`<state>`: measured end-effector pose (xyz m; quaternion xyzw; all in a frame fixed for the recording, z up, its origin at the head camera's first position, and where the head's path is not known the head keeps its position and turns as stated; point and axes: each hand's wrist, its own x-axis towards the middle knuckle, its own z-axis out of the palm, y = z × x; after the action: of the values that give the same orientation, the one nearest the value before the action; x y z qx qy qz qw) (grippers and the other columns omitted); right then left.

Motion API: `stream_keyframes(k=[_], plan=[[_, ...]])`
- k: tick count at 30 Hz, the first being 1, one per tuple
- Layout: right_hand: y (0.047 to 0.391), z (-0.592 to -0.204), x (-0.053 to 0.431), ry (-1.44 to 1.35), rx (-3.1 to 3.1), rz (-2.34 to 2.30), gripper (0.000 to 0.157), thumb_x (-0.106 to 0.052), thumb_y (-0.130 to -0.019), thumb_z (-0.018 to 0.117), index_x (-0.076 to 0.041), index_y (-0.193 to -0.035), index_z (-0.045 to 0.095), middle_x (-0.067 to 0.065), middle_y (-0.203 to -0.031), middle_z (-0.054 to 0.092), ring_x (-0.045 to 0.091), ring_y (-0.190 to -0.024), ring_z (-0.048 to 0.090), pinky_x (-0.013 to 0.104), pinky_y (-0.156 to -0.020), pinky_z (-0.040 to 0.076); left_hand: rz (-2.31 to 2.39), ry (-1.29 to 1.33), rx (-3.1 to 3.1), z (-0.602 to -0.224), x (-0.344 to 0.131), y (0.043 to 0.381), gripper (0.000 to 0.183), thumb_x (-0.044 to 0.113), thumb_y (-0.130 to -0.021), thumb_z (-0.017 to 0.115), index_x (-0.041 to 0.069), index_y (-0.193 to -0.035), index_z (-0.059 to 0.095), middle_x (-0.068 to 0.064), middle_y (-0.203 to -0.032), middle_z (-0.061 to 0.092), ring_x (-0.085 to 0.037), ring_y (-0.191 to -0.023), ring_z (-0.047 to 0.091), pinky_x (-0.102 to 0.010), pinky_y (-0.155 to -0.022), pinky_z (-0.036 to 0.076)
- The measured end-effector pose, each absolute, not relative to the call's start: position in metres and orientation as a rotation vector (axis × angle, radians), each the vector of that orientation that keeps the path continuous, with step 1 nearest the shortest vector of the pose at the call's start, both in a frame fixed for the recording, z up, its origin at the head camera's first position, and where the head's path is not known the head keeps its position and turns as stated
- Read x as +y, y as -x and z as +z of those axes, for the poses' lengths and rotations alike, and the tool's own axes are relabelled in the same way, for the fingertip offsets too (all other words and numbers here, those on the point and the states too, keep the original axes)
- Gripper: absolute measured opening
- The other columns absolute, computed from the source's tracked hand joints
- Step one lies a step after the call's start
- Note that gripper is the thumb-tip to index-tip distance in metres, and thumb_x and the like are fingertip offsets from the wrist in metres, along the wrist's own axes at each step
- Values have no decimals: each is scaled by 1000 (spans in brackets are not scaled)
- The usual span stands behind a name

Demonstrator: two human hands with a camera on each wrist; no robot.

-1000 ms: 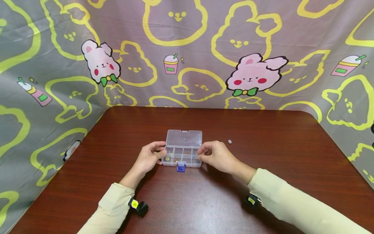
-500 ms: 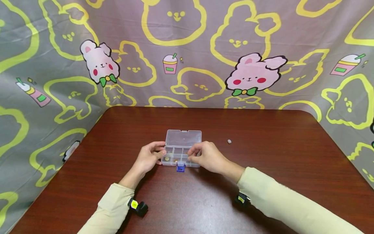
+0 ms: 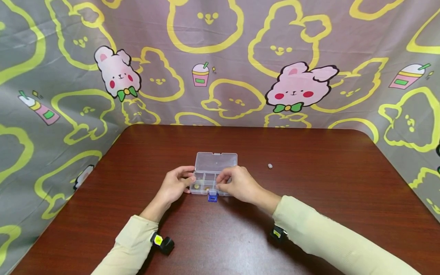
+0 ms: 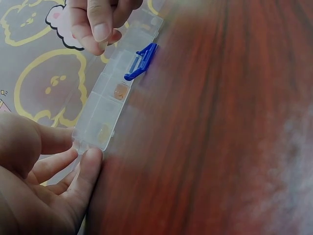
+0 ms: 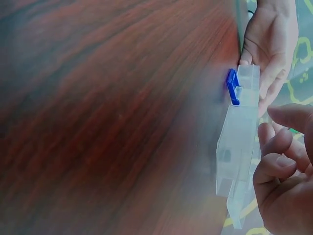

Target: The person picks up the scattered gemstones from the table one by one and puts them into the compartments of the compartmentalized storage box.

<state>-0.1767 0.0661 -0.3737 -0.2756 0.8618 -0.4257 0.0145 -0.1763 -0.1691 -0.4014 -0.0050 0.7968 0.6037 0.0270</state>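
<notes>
A clear plastic compartment box [image 3: 207, 193] lies on the table with its lid [image 3: 216, 162] raised at the back. Its blue latch [image 3: 212, 198] hangs at the front. My left hand [image 3: 176, 185] grips the box's left end between thumb and fingers. Over the right-hand compartments, my right hand [image 3: 240, 184] pinches a small pale stone [image 4: 102, 45] between thumb and finger, seen in the left wrist view. Inside the box lie a yellowish stone [image 4: 104, 132] and an orange stone [image 4: 121, 91] in separate front compartments. The right hand hides the compartments beneath it.
A small whitish stone [image 3: 270, 166] lies on the brown wooden table [image 3: 309, 152], right of the box. A patterned curtain [image 3: 233, 46] hangs behind the table and along its sides.
My right hand has moved left from the box's right end to nearer its middle. The left hand, the box and the loose stone have stayed in place.
</notes>
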Motion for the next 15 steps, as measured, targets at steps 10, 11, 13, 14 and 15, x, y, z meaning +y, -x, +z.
stream_keyframes(k=[10, 11, 13, 14, 15], plan=[[178, -371, 75, 834, 2685, -1344, 7, -8, -81, 81, -8, -83, 74, -6, -70, 65, 11, -61, 58, 22, -54, 47, 1872, 10, 2456, -403, -168, 176, 35, -4, -94, 65, -6, -129, 61, -24, -110, 66, -13, -74, 62, -25, -55, 55], [179, -370, 78, 829, 2690, -1353, 7, -7, -81, 80, -8, -83, 74, -6, -70, 65, 11, -62, 58, 22, -54, 46, 1874, 8, 2457, -403, -168, 176, 35, -4, -94, 65, -6, -129, 61, -24, -110, 66, -12, -74, 62, -25, -55, 55], [182, -369, 87, 809, 2706, -1369, 6, -7, -81, 79, -7, -83, 74, -5, -70, 65, 12, -63, 59, 23, -55, 47, 1876, 6, 2459, -404, -168, 176, 35, -4, -93, 65, -6, -128, 62, -24, -110, 66, -12, -73, 62, -25, -55, 55], [183, -369, 91, 790, 2713, -1377, 6, -6, -81, 78, -7, -84, 74, -4, -70, 65, 12, -63, 59, 23, -55, 47, 1877, 4, 2460, -404, -169, 177, 35, -4, -93, 65, -6, -128, 62, -25, -110, 66, -12, -73, 62, -26, -55, 55], [185, -369, 96, 770, 2724, -1383, 5, -5, -81, 78, -7, -84, 73, -4, -70, 65, 12, -63, 59, 23, -56, 47, 1878, 5, 2461, -404, -169, 177, 35, -4, -94, 65, -6, -128, 62, -24, -110, 66, -12, -72, 62, -25, -55, 55]])
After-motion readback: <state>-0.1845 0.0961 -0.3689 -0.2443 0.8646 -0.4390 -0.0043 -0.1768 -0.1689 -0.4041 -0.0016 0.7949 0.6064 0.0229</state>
